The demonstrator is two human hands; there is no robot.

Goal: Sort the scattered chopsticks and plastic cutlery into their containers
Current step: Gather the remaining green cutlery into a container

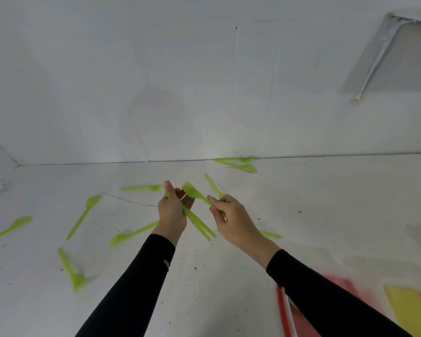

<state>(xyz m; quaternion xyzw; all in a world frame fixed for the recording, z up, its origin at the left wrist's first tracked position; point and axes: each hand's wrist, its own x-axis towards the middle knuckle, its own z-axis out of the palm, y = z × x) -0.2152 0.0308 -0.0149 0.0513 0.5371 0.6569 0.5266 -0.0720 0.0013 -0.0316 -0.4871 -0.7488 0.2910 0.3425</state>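
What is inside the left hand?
Green plastic cutlery handles stick out below the left hand; their heads are covered by the hand, so type and count cannot be told.

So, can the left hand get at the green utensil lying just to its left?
Probably yes: nothing lies between the left hand and that utensil. But the hand already grips a bundle of cutlery, so pinching another may be awkward.

Both arms reach fwd in black sleeves (136, 288), wrists bare. L grip (171, 207) shows back of hand to camera, thumb up, fingers curled round a bundle of green cutlery (199, 226). R grip (231, 215), just beside it, pinches a green fork (192, 192) by the handle btwn thumb & fingers, tines toward L grip.
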